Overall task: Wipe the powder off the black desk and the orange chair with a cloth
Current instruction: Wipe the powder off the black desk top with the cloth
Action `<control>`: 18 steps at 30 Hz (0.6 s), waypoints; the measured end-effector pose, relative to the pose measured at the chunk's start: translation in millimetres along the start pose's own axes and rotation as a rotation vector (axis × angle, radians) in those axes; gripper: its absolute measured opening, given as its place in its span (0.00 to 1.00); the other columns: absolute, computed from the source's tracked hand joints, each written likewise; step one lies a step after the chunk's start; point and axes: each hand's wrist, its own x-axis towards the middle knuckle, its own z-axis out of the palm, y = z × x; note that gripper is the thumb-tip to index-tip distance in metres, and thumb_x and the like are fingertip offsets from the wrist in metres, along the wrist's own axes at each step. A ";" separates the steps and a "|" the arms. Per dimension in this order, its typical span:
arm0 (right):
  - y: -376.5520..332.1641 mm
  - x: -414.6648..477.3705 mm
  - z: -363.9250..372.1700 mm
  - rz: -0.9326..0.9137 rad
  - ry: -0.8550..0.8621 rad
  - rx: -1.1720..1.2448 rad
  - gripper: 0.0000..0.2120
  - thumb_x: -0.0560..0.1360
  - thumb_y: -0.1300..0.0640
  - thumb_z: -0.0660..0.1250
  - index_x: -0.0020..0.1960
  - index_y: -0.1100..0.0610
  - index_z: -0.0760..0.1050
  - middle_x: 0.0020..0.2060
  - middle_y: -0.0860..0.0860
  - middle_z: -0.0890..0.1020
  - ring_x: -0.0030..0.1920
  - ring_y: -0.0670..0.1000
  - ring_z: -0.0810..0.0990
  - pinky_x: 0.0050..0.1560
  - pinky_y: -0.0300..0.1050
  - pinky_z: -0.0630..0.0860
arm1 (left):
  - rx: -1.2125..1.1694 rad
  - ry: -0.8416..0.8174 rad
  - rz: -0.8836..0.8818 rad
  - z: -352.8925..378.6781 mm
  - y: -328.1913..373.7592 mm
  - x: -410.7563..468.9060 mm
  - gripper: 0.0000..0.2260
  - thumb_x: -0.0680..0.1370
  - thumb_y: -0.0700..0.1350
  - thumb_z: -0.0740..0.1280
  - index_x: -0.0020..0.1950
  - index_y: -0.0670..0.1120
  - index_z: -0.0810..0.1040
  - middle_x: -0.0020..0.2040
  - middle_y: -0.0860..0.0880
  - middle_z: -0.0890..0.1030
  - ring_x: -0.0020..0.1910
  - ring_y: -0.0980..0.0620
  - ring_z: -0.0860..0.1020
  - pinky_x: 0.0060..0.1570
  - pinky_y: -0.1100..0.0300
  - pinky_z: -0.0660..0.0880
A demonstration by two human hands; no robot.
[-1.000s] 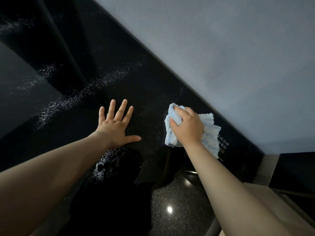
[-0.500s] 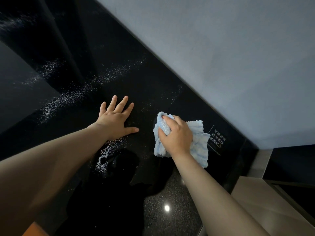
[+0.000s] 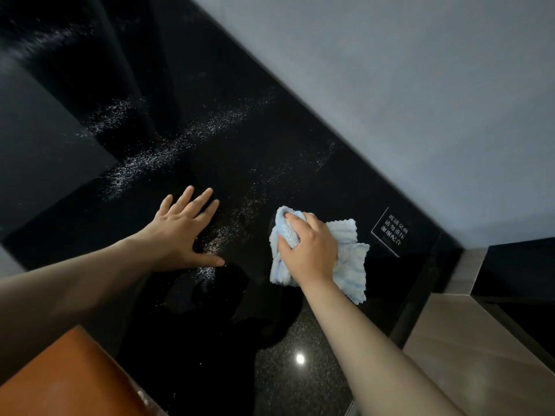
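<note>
A glossy black desk (image 3: 300,151) fills the middle of the view. White powder (image 3: 168,154) lies on it in a long streak at upper left, and a smaller patch of powder (image 3: 216,238) sits beside my left thumb. My left hand (image 3: 183,229) rests flat on the desk with fingers spread. To its right, my right hand (image 3: 309,250) grips a bunched light blue cloth (image 3: 348,259) and presses it on the desk. A corner of the orange chair (image 3: 69,376) shows at the bottom left.
A grey wall (image 3: 405,94) borders the desk's far edge. A small white-lettered sign (image 3: 392,231) is on the desk right of the cloth. A beige ledge (image 3: 468,349) lies at the lower right. The desk reflects a ceiling light (image 3: 300,358).
My right hand has slid the cloth along the desk toward me and slightly left. The view has shifted, bringing the orange chair corner and more of the sign into sight. My left hand stays flat.
</note>
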 end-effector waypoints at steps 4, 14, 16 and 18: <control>-11.5 -16.6 0.4 0.006 -0.006 -0.003 0.20 0.66 0.52 0.76 0.57 0.53 0.82 0.50 0.51 0.82 0.50 0.55 0.81 0.46 0.47 0.77 | 0.074 -0.048 -0.048 11.8 -18.4 -33.7 0.60 0.57 0.82 0.56 0.76 0.53 0.32 0.75 0.53 0.27 0.73 0.46 0.27 0.73 0.41 0.35; -36.8 -51.7 2.1 0.042 -0.030 -0.001 0.20 0.67 0.49 0.72 0.58 0.53 0.81 0.51 0.51 0.82 0.51 0.55 0.81 0.46 0.50 0.79 | 0.162 -0.114 -0.069 31.0 -39.4 -63.6 0.64 0.55 0.80 0.62 0.73 0.55 0.26 0.71 0.52 0.21 0.71 0.44 0.24 0.72 0.38 0.33; -41.7 -58.6 2.2 0.047 -0.038 0.004 0.20 0.68 0.48 0.70 0.58 0.52 0.81 0.51 0.51 0.82 0.52 0.55 0.80 0.47 0.50 0.79 | 0.156 -0.114 -0.069 31.6 -39.9 -63.1 0.64 0.55 0.80 0.63 0.72 0.55 0.25 0.71 0.52 0.21 0.70 0.44 0.23 0.71 0.38 0.32; -46.7 -65.7 2.1 0.054 -0.046 0.008 0.20 0.68 0.47 0.67 0.58 0.52 0.81 0.52 0.51 0.82 0.54 0.54 0.80 0.48 0.51 0.79 | 0.152 -0.105 -0.066 31.8 -40.5 -62.9 0.64 0.55 0.80 0.63 0.72 0.56 0.24 0.72 0.52 0.22 0.70 0.44 0.23 0.71 0.38 0.33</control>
